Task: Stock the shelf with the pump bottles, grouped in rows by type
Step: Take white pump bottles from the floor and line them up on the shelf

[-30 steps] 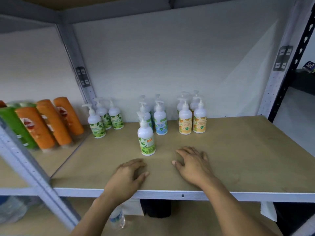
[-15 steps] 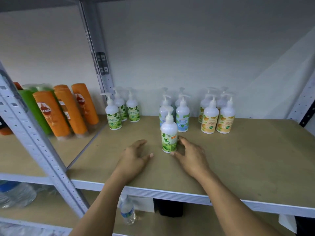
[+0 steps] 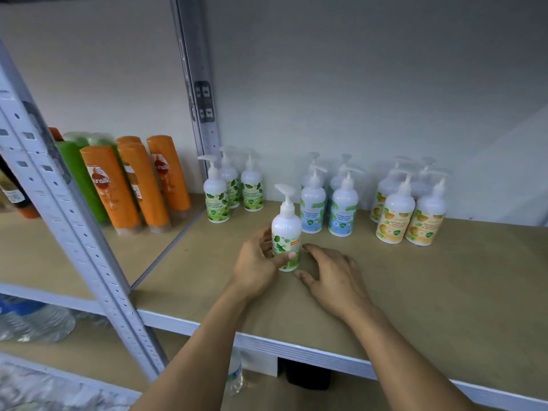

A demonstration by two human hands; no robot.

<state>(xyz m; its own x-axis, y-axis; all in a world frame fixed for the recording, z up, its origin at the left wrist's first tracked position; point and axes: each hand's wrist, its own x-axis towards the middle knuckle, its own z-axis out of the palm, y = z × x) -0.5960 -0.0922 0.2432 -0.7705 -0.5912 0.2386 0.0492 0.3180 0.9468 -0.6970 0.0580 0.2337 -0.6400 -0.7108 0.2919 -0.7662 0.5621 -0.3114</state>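
head view, the only one on offer. the green-label bottle point(image 3: 286, 229) is seen upright on the shelf board point(image 3: 444, 292), out toward the middle, well forward of the back edge and in front of the gap between two groups. it is gripped by the left hand point(image 3: 256, 262): the thumb is laid across the front of the label and the fingers are wrapped round the far side. the right hand point(image 3: 333, 275) is spread loose on the board just beside the bottle's base, with nothing held. whether its forefinger touches the bottle cannot be told. so the hands are close together, one clamped on the bottle, one slack.

along the back edge three groups are lined up. the green group point(image 3: 218, 200) is near the back-left corner by the steel post point(image 3: 204, 114), the blue group point(image 3: 326, 209) in the middle, the orange group point(image 3: 409, 218) to its right. shampoo bottles point(image 3: 127, 185) are leant on the neighbouring shelf past the post.

the step in hand is judged to be moving this bottle over to the green group. now the risks. the grip is taken low on a tall bottle, so a tip could be caused if it is dragged rather than lifted. the front green bottle could be knocked by the pump head or the knuckles, and a chain of falls set off in that tight cluster. the bottle could also be set down by the blue group, which stands nearest, and the rows mixed.
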